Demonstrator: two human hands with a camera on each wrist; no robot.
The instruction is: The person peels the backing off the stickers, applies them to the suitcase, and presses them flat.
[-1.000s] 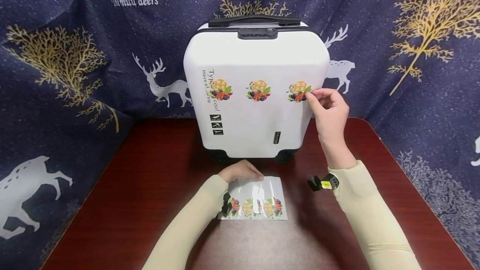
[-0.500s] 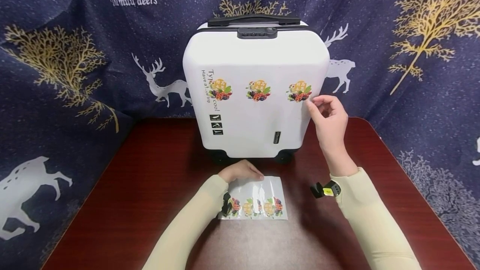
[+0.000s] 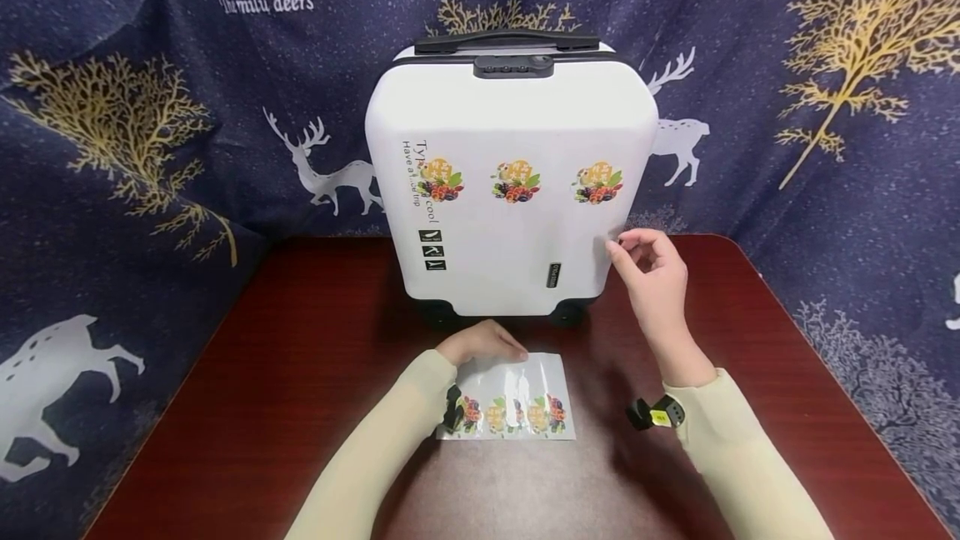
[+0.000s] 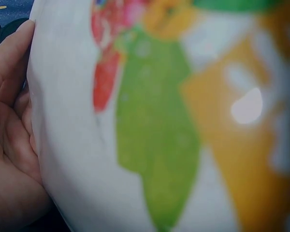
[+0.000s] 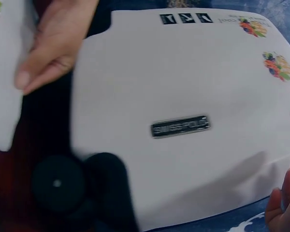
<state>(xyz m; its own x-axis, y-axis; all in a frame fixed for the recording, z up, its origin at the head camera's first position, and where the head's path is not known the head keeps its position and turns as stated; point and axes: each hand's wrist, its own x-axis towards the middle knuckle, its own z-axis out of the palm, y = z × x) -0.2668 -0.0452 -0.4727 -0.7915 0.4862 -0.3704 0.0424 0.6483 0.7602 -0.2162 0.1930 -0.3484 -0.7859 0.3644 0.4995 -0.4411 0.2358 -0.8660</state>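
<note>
Sticker sheet (image 3: 551,377) on a dark red table (image 3: 300,382), in front of a white suitcase (image 3: 510,244) and nearer the person. In the head view its long axis runs left to right, roughly level with the suitcase's lower edge; whether the whole sheet lies flat is hard to tell. Colourful fruit pictures (image 3: 538,414) line its near side, partly washed out by glare.

The person's left hand (image 3: 483,340) is the nearer one: it pinches the sheet's far edge, toward the left, with the thumb on top. The right hand (image 3: 656,277) is raised beside the suitcase's lower right side, fingers loosely bent, thumb and forefinger close together, nothing visible between them. Whether it touches the suitcase cannot be told. From the right fingertips the sheet lies lower, to the left and closer to the person, well apart from them.

Across the upper half of the suitcase front run three fruit stickers in a level row: the left one (image 3: 442,181) overlapping printed lettering, the middle one (image 3: 515,182), and the right one (image 3: 597,183), which sits just above the right hand. Below them is a small dark nameplate (image 5: 180,126). Behind hangs a blue cloth (image 3: 247,82) patterned with deer and golden trees.
</note>
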